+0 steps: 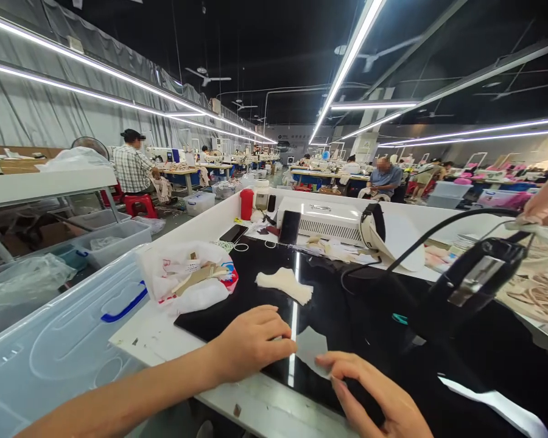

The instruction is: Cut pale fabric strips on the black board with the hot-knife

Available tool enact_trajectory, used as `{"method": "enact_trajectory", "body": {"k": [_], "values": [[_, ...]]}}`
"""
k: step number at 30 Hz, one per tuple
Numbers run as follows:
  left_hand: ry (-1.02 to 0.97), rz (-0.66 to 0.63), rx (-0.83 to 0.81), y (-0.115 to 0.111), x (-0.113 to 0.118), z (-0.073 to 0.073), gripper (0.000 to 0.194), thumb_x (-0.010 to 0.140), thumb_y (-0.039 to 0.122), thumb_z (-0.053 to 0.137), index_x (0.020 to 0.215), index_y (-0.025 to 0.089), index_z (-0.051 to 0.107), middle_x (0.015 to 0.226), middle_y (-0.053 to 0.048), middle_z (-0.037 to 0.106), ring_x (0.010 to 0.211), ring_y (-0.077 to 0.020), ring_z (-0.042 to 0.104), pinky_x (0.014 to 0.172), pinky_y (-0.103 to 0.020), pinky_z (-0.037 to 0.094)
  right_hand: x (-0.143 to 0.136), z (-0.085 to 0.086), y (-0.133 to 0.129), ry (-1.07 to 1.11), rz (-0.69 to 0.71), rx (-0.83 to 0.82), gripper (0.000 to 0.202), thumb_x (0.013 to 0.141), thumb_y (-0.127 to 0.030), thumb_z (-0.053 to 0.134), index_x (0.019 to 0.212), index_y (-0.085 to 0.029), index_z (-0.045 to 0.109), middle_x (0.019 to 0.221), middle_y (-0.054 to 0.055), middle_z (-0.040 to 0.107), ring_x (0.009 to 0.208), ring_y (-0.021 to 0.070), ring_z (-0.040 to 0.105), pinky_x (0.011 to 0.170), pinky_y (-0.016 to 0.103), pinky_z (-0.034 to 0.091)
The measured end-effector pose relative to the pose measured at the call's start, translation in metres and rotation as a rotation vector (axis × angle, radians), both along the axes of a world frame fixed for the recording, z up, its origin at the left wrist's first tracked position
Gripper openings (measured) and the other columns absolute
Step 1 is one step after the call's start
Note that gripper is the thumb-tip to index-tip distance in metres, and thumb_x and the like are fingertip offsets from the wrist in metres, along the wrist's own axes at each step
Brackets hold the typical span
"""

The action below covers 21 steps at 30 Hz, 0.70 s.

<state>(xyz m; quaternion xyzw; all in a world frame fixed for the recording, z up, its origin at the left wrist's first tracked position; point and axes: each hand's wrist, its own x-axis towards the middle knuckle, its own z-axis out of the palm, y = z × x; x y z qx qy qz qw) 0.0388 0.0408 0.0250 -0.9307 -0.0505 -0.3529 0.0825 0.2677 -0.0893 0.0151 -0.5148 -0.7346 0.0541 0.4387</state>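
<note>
A small grey piece of thin sheet material (312, 348) is between my hands over the glossy black work surface (256, 258). My left hand (253, 340) is at its left edge, palm down, fingers loosely extended and the thumb tip close to the edge. My right hand (374, 389) has its index finger and thumb at the lower right edge of the piece, pinching it. Whether the piece lies flat or is slightly raised I cannot tell. Beyond it on the black surface is a cream fabric piece (285, 285) with an irregular outline.
A white plastic bag of scraps (189, 277) sits left. A black corded device (484, 274) stands right, near a white strip (493, 401) and a teal clip-like item (399, 319). Behind are phones (290, 227) and a white vented machine (324, 222). Other people (132, 161) sit farther off.
</note>
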Motion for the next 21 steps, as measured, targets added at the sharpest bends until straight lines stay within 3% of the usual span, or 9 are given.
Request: {"method": "enact_trajectory", "body": {"k": [3,7,11,21], "values": [[0.114,0.001,0.024,0.008,-0.006,-0.011,0.022,0.103,0.013,0.047,0.096,0.019,0.067,0.092,0.001,0.07,0.087,-0.0115,0.063,0.11,-0.034,0.045,0.002,-0.011,0.013,-0.072,0.025,-0.093,0.009,0.098,-0.03,0.057,0.096,-0.027,0.065,0.113,0.004,0.076,0.101,0.0162,0.074,0.09,0.021,0.058],[0.234,-0.004,-0.161,0.009,-0.009,-0.02,0.02,0.104,0.024,0.051,0.1,0.019,0.07,0.094,-0.001,0.071,0.092,-0.0141,0.065,0.111,-0.038,0.045,0.002,-0.02,0.02,-0.163,0.02,-0.237,0.014,0.099,-0.03,0.053,0.099,-0.027,0.066,0.121,0.007,0.073,0.109,0.0207,0.071,0.094,0.032,0.059],[0.258,-0.002,-0.303,0.007,-0.01,-0.017,0.025,0.103,0.037,0.055,0.109,0.018,0.071,0.101,-0.005,0.071,0.097,-0.0169,0.067,0.112,-0.041,0.044,0.002,-0.018,0.016,-0.206,-0.019,-0.256,0.017,0.099,-0.03,0.053,0.103,-0.027,0.069,0.122,0.008,0.072,0.112,0.0237,0.069,0.097,0.039,0.058],[0.26,-0.043,-0.341,0.007,0.003,-0.009,0.026,0.104,0.031,0.053,0.123,0.021,0.068,0.126,-0.007,0.069,0.119,-0.0196,0.064,0.118,-0.044,0.041,0.014,-0.01,-0.01,-0.282,-0.095,-0.205,0.01,0.098,-0.03,0.061,0.104,-0.028,0.069,0.12,0.005,0.073,0.112,0.0233,0.069,0.098,0.04,0.055]]}}
